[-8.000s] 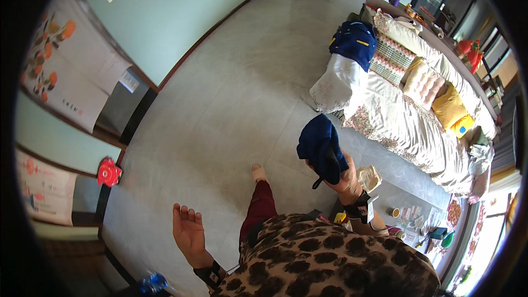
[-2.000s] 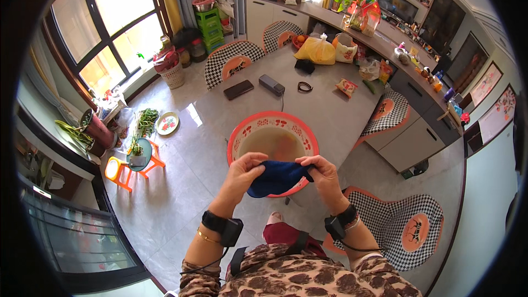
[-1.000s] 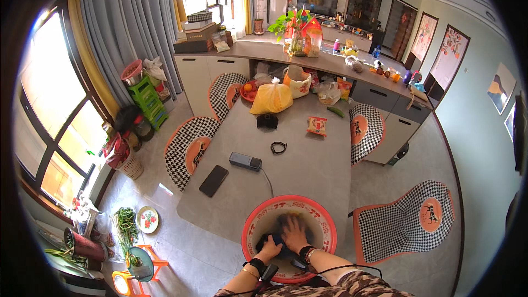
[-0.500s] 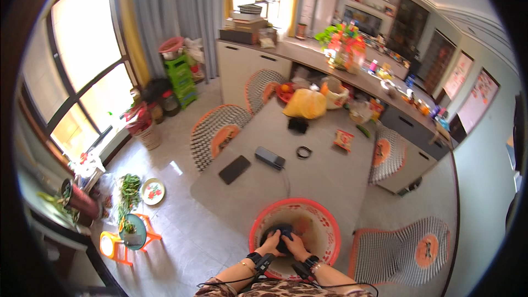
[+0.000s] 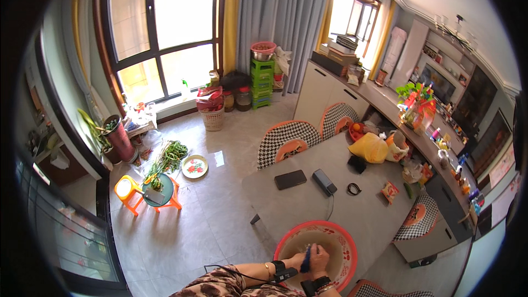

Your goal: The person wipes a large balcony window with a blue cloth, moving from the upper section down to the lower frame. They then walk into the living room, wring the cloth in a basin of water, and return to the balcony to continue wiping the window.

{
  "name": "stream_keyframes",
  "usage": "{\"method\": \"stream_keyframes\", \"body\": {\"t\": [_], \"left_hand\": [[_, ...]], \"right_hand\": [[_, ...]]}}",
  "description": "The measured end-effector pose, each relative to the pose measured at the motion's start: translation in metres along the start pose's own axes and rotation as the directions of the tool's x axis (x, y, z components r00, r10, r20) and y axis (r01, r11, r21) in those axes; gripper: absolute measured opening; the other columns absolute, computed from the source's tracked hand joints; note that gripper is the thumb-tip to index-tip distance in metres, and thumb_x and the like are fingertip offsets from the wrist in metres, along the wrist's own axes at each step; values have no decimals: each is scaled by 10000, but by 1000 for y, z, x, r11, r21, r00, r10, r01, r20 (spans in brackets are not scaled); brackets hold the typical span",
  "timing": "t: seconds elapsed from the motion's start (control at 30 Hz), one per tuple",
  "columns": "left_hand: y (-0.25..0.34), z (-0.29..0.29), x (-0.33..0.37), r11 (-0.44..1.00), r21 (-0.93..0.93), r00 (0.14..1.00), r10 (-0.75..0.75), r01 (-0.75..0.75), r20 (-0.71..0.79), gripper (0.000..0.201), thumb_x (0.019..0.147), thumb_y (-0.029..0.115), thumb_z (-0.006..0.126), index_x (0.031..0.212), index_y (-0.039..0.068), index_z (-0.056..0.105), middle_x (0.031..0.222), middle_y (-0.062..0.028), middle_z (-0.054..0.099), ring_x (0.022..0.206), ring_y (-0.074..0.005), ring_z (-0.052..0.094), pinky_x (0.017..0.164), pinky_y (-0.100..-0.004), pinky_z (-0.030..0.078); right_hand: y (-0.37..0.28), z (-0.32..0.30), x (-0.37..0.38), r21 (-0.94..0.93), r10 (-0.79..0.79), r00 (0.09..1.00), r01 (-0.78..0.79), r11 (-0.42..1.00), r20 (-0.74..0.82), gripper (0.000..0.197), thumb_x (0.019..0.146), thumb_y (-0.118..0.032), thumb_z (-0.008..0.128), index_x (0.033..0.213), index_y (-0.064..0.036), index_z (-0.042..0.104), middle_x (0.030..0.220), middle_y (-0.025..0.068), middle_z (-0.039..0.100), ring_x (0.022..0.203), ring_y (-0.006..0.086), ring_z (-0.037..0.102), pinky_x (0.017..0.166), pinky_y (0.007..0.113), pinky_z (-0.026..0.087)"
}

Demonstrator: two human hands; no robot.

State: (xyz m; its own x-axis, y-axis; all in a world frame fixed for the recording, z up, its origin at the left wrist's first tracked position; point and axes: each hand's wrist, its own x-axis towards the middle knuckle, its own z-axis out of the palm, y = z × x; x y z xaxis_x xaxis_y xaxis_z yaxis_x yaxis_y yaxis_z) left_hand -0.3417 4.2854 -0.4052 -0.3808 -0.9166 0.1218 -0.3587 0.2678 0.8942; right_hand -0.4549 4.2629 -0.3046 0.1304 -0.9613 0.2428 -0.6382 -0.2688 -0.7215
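Note:
A large white basin with a red rim (image 5: pixel 353 242) stands at the near edge of the grey table, with cloudy water inside. Over it, both my hands are closed on a wet dark blue cloth (image 5: pixel 306 263), which shows only as a narrow strip between them. My right hand (image 5: pixel 319 262) wraps round the cloth with its knuckles up. Close against it, my left hand (image 5: pixel 297 260) grips from the left, its fingers partly hidden by the cloth and the right hand. Each wrist carries a black strapped device.
On the table (image 5: pixel 297 203) lie a phone (image 5: pixel 290 180), a grey oblong device (image 5: pixel 324 182) with a cord, a coiled black cable (image 5: pixel 354 188), a snack packet (image 5: pixel 390 192) and a yellow bag (image 5: pixel 369 148). Patterned chairs (image 5: pixel 286 143) flank it. Stools (image 5: pixel 159 191) and greens (image 5: pixel 171 157) are at left.
My view has swung left, so the basin sits further right in it. The cloth was a dark bundle low in the basin; now it is squeezed between my hands, mostly covered.

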Motion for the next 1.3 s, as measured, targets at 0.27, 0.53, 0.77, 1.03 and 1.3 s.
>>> {"method": "stream_keyframes", "body": {"t": [0.27, 0.53, 0.77, 1.03, 1.3], "left_hand": [[55, -25, 14, 51, -842, 524, -802, 538, 286, 637, 966, 427, 631, 1472, 145, 367, 1402, -138, 499, 1245, -267, 531, 959, -583, 482], [0, -4, -15, 254, -704, 551, -802, 663, 229, 1080, 759, 369, 803, 1585, 142, 144, 1505, -187, 391, 1296, -304, 497, 1038, -532, 408], [-29, -10, -8, 475, -715, 831, -482, 513, 276, 1032, 797, 223, 786, 1587, 41, 148, 1421, -195, 498, 1231, -315, 542, 1050, -363, 424], [-45, 18, 10, 311, -904, 942, -256, 294, 218, 444, 1027, 439, 503, 1193, 42, 612, 1042, -82, 624, 889, -172, 605, 786, -352, 510], [48, -22, -1, 114, -753, 563, -738, 648, 373, 645, 969, 471, 613, 1430, 52, 444, 1260, -131, 567, 1122, -288, 569, 863, -409, 510]], "right_hand": [[85, -21, 2, -200, 321, 940, -294, 935, 119, 296, 1001, -308, 564, 996, -18, 622, 963, 220, 621, 890, 417, 613, 773, 477, 490], [118, 17, -39, -390, 206, 953, -106, 914, 222, 381, 942, -348, 646, 1140, -24, 618, 1176, 284, 548, 1096, 457, 533, 940, 524, 430], [30, 9, -36, 441, 120, 942, -257, 860, 314, 272, 960, -241, 599, 830, -2, 594, 703, 148, 549, 666, 220, 518, 661, 378, 452], [-16, -3, -32, 78, -307, 942, 299, 951, 137, 271, 971, -248, 566, 803, -38, 597, 711, 196, 588, 693, 387, 600, 627, 451, 484], [76, -4, -15, -178, 205, 969, -179, 968, 138, 455, 1022, -410, 471, 865, -5, 610, 836, 269, 648, 794, 486, 616, 700, 552, 465]]}}
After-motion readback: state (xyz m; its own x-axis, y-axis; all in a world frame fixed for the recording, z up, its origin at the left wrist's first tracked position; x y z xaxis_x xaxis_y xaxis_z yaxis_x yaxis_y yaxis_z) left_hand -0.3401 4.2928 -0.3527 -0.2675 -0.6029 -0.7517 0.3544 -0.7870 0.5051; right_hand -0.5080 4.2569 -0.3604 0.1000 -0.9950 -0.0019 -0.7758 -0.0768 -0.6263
